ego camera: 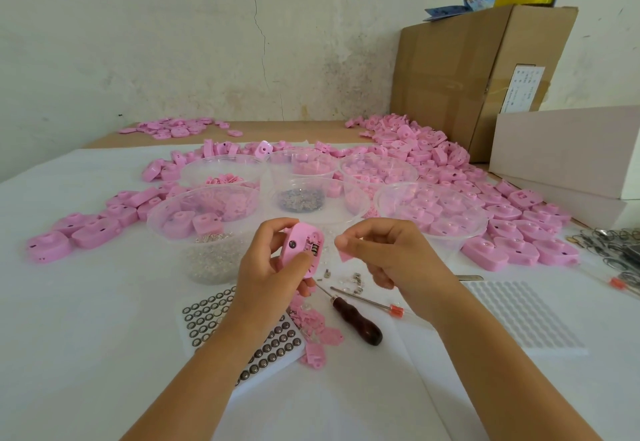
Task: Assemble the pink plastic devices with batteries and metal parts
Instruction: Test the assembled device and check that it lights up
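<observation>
Left pile: small pink plastic shells [86, 229] lie in a heap on the white table [69, 319].
Bowl: a clear round plastic bowl [204, 233] holds pink parts and tiny shiny metal bits.
Battery tray: a flat white tray of round silver button batteries [204, 312] lies near, partly under the left arm.
Left hand: the left hand [273, 267] has its fingers curled round the pink plastic device [301, 246].
Device: it is up off the table in the middle, and small dark parts show in its open side.
Right hand: the right hand [391, 253] pinches a small flat pink plastic piece [346, 254] just beside the device.
Hands: close together but not touching.
Tool: a screwdriver with a dark wooden handle [356, 323] lies on the table below the hands.
Foam tray: a white bumpy tray [523, 316] lies near right.
Right pile: many more pink shells [519, 233].
Box: a big brown cardboard box [478, 70] stands far right.
</observation>
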The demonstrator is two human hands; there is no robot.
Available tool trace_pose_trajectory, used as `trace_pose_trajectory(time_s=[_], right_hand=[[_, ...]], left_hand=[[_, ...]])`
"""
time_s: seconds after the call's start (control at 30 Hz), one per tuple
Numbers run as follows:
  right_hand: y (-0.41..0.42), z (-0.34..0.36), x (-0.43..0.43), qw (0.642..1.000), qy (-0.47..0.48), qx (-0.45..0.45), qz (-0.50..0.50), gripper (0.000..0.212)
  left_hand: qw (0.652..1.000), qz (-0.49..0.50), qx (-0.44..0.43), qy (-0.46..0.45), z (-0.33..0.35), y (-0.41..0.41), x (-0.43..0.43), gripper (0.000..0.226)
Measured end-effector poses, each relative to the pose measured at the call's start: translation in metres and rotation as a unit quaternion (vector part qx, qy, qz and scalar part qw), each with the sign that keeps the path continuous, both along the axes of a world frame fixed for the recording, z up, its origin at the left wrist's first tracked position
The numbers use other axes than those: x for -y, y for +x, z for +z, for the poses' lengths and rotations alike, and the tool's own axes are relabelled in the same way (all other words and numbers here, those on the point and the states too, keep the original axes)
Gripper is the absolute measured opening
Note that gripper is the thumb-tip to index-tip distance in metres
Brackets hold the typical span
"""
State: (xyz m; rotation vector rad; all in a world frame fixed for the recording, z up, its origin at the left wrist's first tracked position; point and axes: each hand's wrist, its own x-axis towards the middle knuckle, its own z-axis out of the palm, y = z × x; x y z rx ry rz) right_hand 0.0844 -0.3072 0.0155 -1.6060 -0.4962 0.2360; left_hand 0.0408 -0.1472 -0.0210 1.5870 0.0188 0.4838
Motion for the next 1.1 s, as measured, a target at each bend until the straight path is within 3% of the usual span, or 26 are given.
trace_pose_trajectory(time_s=[0.13, 0.37, 0.53, 0.83, 1.1], right_hand=[[-0.002, 0.0, -0.001, 0.998, 0.051, -0.038, 0.02, 0.017], [-0.003, -0.004, -0.005, 0.995, 0.04, 0.089, -0.021, 0.017], [-0.002, -0.006, -0.008, 0.981, -0.011, 0.189, -0.046, 0.029], [-0.004, -0.009, -0.012, 0.985, -0.001, 0.167, -0.038, 0.019], [-0.004, -0.016, -0.018, 0.98, -0.003, 0.18, -0.088, 0.024]], left_hand=[[1.0, -0.011, -0.003, -0.001, -0.001, 0.0, 0.001, 0.037], [1.0, -0.024, -0.007, 0.005, -0.001, 0.0, 0.0, 0.038], [0.998, -0.052, -0.014, 0.016, -0.002, 0.0, 0.0, 0.037], [0.997, -0.08, -0.013, 0.015, -0.003, -0.001, 0.002, 0.037], [0.997, -0.071, -0.01, 0.002, -0.002, 0.0, 0.002, 0.035]])
